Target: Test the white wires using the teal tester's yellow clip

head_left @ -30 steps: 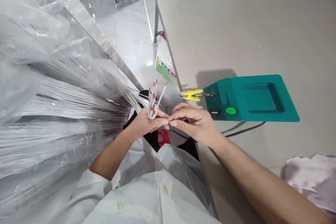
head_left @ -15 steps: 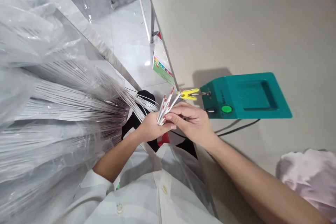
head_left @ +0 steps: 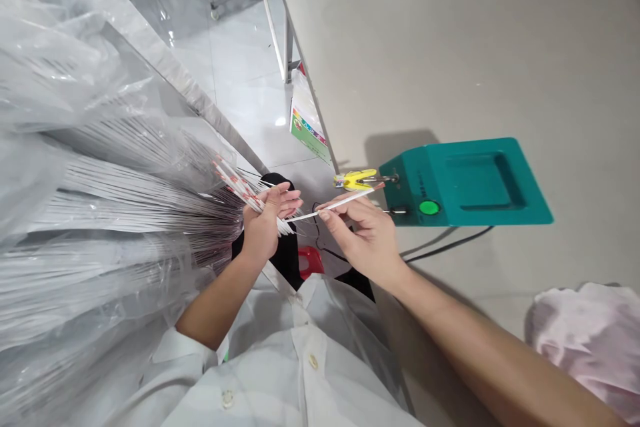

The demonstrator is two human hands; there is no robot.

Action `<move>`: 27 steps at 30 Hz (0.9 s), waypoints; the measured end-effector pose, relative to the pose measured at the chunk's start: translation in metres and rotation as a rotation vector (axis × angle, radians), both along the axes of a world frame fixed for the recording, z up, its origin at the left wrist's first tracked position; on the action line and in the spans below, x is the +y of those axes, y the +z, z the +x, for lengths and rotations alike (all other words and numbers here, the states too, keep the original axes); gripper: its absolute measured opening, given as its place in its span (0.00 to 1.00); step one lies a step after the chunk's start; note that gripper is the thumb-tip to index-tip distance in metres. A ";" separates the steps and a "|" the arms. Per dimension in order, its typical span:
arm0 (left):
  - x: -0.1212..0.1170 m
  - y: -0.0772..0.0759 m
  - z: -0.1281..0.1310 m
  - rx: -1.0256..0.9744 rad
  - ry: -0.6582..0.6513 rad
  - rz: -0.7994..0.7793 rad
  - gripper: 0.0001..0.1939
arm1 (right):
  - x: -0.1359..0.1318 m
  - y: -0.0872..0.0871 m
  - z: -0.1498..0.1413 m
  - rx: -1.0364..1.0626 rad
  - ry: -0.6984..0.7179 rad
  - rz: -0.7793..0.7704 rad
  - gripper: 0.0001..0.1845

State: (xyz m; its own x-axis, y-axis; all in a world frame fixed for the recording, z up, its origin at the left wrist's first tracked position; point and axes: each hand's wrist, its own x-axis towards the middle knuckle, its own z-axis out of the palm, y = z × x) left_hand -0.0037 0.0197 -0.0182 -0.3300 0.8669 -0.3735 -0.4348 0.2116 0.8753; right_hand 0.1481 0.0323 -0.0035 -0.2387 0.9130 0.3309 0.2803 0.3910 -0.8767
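View: head camera, looking down.
Left hand [head_left: 262, 233]: clasps a bundle of red-marked white sticks [head_left: 239, 188] under the thumb, other fingers stretched toward the right hand.
Right hand [head_left: 369, 240]: pinches a single white stick [head_left: 345, 201] between thumb and fingers.
Single white stick: slanted; reddish end by the yellow clothespin, contact unclear; other end at the left hand.
Bundle of red-marked white sticks: fanned, red-marked ends pointing away from the right hand, plain ends below the left palm.
Yellow clothespin [head_left: 361, 179]: at the tabletop's left edge, on a metal rod of the teal device.
Teal device [head_left: 440, 187]: on the tabletop [head_left: 425, 33], near its left edge; round green button [head_left: 429, 207], recessed tray.
Black cable [head_left: 450, 251]: on the tabletop, just beside the teal device.
Pale pink cloth [head_left: 590, 333]: tabletop, toward the lower right corner of the view.
White wires [head_left: 135, 193]: long bunches in clear plastic, left of the left hand.
Printed package [head_left: 309, 130]: green and white, beside the tabletop's left edge.
Red plastic item [head_left: 311, 259]: below the hands, partly hidden.
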 end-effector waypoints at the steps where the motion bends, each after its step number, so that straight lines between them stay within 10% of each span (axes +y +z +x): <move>1: 0.000 0.001 0.000 0.010 0.042 0.016 0.19 | 0.000 0.000 0.001 0.001 -0.032 0.018 0.07; 5: -0.007 0.008 0.001 0.095 0.065 0.068 0.18 | 0.000 -0.001 0.002 -0.036 -0.147 0.134 0.05; 16: -0.013 0.026 0.009 0.283 -0.281 -0.045 0.13 | -0.009 -0.014 -0.003 -0.387 0.243 0.081 0.08; 27: -0.015 0.022 0.013 0.427 -0.258 -0.047 0.08 | 0.003 0.000 0.004 0.058 -0.006 -0.062 0.08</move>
